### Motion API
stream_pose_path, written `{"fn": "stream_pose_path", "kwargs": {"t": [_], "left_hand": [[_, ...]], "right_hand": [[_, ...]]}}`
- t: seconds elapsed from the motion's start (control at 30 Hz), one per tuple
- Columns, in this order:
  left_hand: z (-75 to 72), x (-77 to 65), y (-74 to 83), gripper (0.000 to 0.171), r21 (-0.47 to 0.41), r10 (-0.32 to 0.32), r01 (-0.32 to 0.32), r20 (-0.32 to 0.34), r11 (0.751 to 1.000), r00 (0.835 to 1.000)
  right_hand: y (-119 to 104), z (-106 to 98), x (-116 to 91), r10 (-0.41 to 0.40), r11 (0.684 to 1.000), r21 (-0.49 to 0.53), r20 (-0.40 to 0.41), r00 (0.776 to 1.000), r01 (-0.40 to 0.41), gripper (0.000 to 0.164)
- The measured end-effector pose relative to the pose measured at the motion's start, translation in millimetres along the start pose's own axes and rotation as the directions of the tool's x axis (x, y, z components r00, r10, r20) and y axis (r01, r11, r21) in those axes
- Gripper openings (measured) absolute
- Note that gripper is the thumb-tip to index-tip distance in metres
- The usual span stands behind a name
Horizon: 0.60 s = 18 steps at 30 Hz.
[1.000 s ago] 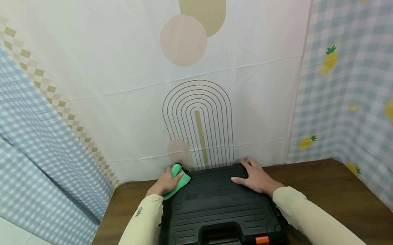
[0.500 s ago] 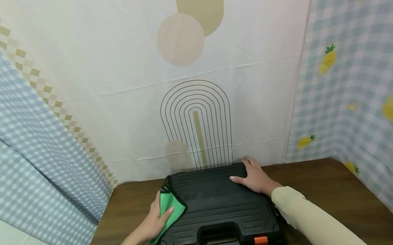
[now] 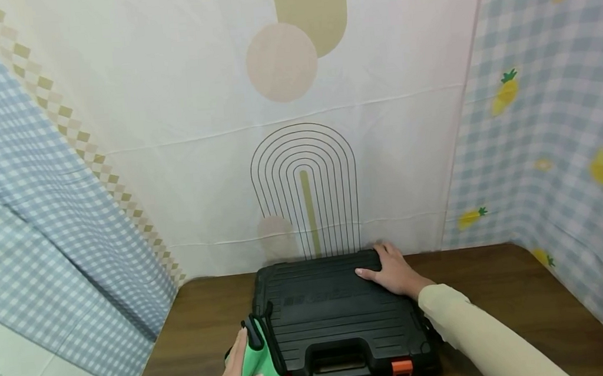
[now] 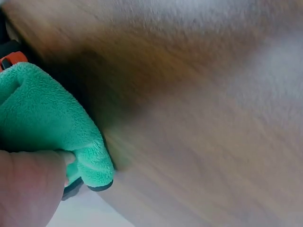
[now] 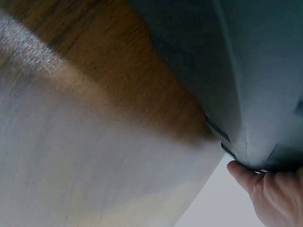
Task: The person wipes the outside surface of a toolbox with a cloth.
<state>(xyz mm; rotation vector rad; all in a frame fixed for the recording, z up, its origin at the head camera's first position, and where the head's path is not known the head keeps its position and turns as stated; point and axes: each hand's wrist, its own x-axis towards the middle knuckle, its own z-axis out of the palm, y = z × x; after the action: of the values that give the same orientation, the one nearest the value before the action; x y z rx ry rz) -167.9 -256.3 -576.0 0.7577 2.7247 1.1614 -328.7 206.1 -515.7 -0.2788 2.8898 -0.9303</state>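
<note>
A black plastic carrying case [image 3: 338, 312] with a handle and orange latches [image 3: 402, 369] lies flat on the wooden table. At its front left corner my left hand [image 3: 236, 373] holds a green cloth with black edging [image 3: 258, 356] against the side, thumb over the cloth. Close up, the left wrist view shows the fluffy cloth [image 4: 47, 109] bunched by the hand [image 4: 33, 184]. My right hand [image 3: 393, 272] grips the case's far right corner, thumb on the lid and fingers over the edge. The right wrist view has that hand [image 5: 279, 191] at the case's rim.
The brown wooden table [image 3: 502, 308] extends on both sides of the case. Right behind it hangs a white printed cloth [image 3: 216, 189]. Checked cloths, one blue [image 3: 69, 212] on the left and one with pineapples [image 3: 539, 104] on the right, close off the sides.
My left hand has moved the green cloth along the case's left side, from the far left corner toward me to the front left corner. The right hand and the case have stayed in place.
</note>
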Motion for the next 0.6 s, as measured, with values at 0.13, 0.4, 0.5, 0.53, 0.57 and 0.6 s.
{"fn": "stream_pose_path", "kwargs": {"t": [0.13, 0.4, 0.5, 0.53, 0.57, 0.6], "left_hand": [[-12.6, 1.5, 29.3, 0.098, 0.078, 0.061, -0.061, 0.004, 0.995, 0.998], [-16.2, 14.8, 43.0, 0.102, 0.72, 0.514, -0.386, 0.048, 0.577, 0.857], [-12.4, 23.2, 49.0, 0.1, 0.799, 0.594, -0.422, 0.103, 0.428, 0.798], [-10.2, 25.5, 51.6, 0.098, 0.82, 0.61, -0.425, 0.12, 0.384, 0.783], [-7.7, 27.4, 54.7, 0.097, 0.834, 0.619, -0.424, 0.131, 0.354, 0.775], [-4.8, 29.0, 57.6, 0.096, 0.846, 0.622, -0.418, 0.137, 0.332, 0.771]], "right_hand": [[0, -1, 0, -0.002, 1.0, 0.005, 0.005, 1.0, 0.002, 0.113], [1, -1, 0, -0.005, 1.0, -0.012, 0.0, 1.0, 0.005, 0.113], [0, -1, 0, -0.007, 1.0, -0.01, -0.004, 1.0, 0.007, 0.112], [0, -1, 0, -0.006, 1.0, -0.009, -0.004, 1.0, 0.006, 0.112], [0, -1, 0, -0.005, 1.0, -0.005, -0.004, 1.0, 0.004, 0.112], [-1, -1, 0, -0.003, 1.0, -0.003, -0.003, 1.0, 0.003, 0.112]]}}
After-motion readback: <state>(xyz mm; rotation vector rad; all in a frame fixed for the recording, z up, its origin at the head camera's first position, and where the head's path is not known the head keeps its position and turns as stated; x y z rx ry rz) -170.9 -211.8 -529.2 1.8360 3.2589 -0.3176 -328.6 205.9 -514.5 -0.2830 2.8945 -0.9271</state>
